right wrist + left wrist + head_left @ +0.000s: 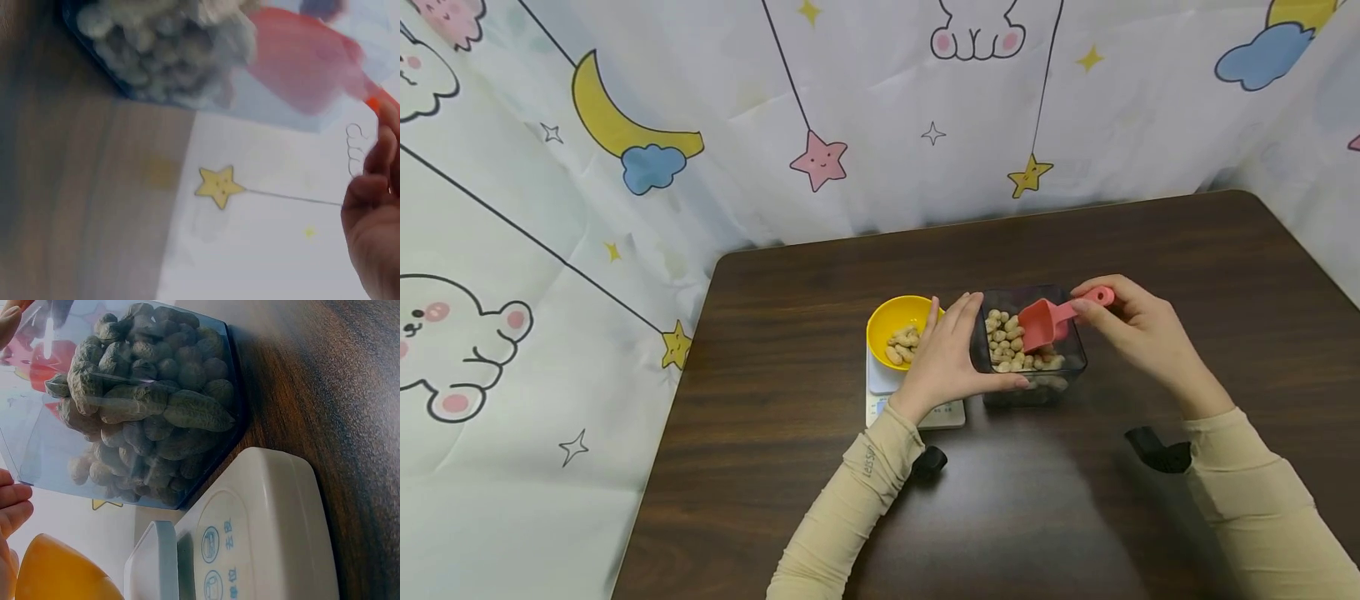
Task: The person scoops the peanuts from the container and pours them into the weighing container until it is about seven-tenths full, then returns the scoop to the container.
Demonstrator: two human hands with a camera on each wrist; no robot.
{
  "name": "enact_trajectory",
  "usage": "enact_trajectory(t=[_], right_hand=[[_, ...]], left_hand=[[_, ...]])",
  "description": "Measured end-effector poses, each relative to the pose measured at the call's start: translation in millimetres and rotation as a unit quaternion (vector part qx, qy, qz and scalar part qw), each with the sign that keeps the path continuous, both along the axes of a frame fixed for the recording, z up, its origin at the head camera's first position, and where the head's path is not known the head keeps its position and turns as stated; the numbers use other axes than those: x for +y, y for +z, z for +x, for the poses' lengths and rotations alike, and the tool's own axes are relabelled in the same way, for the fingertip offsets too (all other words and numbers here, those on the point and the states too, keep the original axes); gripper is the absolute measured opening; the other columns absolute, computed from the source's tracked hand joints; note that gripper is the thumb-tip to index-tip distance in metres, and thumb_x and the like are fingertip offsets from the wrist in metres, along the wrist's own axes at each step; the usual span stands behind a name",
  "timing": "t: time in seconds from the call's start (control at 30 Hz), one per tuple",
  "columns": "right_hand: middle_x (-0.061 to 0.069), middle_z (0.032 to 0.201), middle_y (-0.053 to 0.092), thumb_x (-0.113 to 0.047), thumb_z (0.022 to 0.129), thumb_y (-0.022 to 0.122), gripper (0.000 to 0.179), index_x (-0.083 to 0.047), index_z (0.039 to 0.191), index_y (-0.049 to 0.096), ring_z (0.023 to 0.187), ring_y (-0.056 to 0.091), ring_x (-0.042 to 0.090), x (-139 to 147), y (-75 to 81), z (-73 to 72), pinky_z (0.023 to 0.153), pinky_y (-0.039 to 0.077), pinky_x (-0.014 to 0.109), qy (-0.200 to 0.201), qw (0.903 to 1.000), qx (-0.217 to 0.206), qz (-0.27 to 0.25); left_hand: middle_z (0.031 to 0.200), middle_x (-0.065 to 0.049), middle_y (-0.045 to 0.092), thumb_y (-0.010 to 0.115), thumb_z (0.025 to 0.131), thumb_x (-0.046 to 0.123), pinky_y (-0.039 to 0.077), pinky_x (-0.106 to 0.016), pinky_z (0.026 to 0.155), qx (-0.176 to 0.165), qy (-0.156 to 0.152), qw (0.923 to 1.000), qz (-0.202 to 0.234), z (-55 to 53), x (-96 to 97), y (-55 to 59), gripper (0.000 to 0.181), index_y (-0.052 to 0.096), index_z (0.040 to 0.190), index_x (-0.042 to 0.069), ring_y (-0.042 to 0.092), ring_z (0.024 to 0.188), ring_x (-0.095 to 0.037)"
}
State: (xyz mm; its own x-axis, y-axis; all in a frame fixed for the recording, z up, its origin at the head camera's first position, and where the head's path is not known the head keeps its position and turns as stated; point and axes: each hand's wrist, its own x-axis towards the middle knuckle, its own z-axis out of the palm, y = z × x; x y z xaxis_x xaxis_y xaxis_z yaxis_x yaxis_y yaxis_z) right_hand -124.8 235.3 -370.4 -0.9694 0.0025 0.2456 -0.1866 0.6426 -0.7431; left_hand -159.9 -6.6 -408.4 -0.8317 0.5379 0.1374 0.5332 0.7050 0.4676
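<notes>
My right hand [1138, 333] pinches the handle of a red scoop [1039, 324], whose bowl is inside a clear, dark-tinted plastic container [1077, 354] of unshelled peanuts [1003, 337]. In the right wrist view, the red scoop [300, 59] shows through the container's wall. My left hand [951, 358] grips the container, with the thumb along its front rim and the fingers at its left side. Left of that hand, a yellow bowl [887, 321] with a few peanuts stands on a white kitchen scale [877, 375]. The left hand partly covers both bowl and scale.
The dark wooden table [775, 375] extends around these things. Behind and left of it hangs a white curtain [887, 100] printed with stars, moons and animals. Black wrist devices, one by the left sleeve [929, 463] and one by the right [1157, 452], sit below the forearms.
</notes>
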Motion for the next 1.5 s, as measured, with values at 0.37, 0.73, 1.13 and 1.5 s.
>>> enact_trajectory(t=[0.37, 0.73, 1.13, 1.5], right_hand=[[-0.025, 0.080, 0.057, -0.016, 0.088, 0.063, 0.024, -0.009, 0.111, 0.059, 0.063, 0.053, -0.003, 12.1, -5.5, -3.5, 0.052, 0.038, 0.014, 0.042, 0.9987, 0.018, 0.020], [-0.018, 0.086, 0.058, -0.013, 0.093, 0.056, 0.021, -0.004, 0.112, 0.056, 0.074, 0.057, -0.009, 10.7, -10.3, 1.5, 0.060, 0.042, 0.007, 0.023, 0.9985, 0.025, -0.044], [-0.025, 0.085, 0.053, -0.002, 0.077, 0.072, 0.033, -0.007, 0.107, 0.062, 0.062, 0.046, -0.004, 12.0, -10.0, -3.8, 0.053, 0.038, 0.009, 0.049, 0.9949, 0.085, 0.021], [-0.019, 0.079, 0.056, -0.011, 0.087, 0.064, 0.023, -0.007, 0.109, 0.059, 0.061, 0.044, 0.003, 13.2, -18.2, 2.3, 0.050, 0.035, 0.019, 0.002, 0.9985, 0.011, -0.055]], left_hand=[[0.155, 0.001, 0.025, 0.065, 0.063, 0.074, -0.001, -0.042, 0.121, 0.001, -0.003, 1.0000, -0.005, 0.5, 1.7, 0.3, 0.116, 0.017, 0.150, 0.015, 0.017, 0.145, -0.010], [0.155, 0.002, 0.024, 0.065, 0.064, 0.074, -0.002, -0.042, 0.121, -0.002, -0.003, 1.0000, -0.006, 0.0, 1.5, 2.1, 0.114, 0.018, 0.150, 0.014, 0.018, 0.145, -0.011], [0.155, 0.001, 0.025, 0.065, 0.064, 0.073, -0.004, -0.040, 0.121, -0.006, -0.002, 1.0000, 0.001, -1.2, 2.0, 2.1, 0.115, 0.018, 0.150, 0.013, 0.018, 0.145, -0.011], [0.155, 0.002, 0.024, 0.065, 0.064, 0.074, -0.003, -0.040, 0.121, -0.007, 0.001, 0.9999, -0.008, -1.3, 1.7, 2.6, 0.115, 0.017, 0.150, 0.014, 0.018, 0.145, -0.011]])
